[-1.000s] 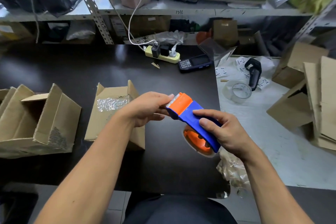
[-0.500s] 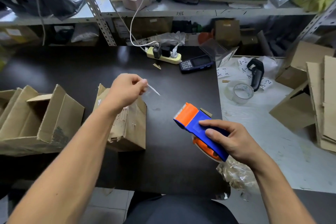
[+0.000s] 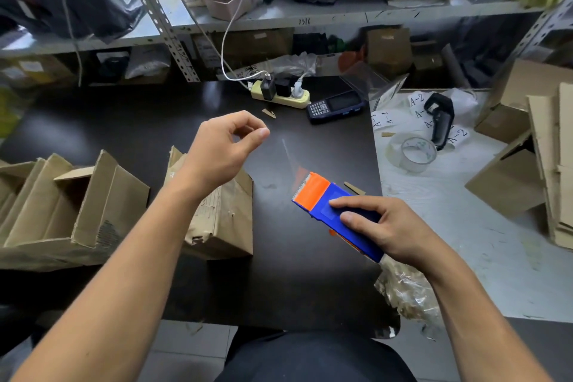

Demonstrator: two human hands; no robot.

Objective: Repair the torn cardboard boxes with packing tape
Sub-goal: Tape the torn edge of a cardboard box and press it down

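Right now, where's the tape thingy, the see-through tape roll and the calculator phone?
tape dispenser (image 3: 322, 199): head view, blue body near the orange blade.
clear tape roll (image 3: 412, 154): head view, roll's side wall.
handheld scanner (image 3: 336, 106): head view, its screen.

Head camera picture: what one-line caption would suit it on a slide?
Right hand grips a blue-and-orange tape dispenser over a dark table; left hand raised beside a cardboard box.

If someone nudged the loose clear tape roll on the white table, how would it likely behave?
The clear tape roll lies flat on its side, so it would probably slide rather than roll. It looks thin-walled and hollow, likely light. Tipped on edge, it could roll away.
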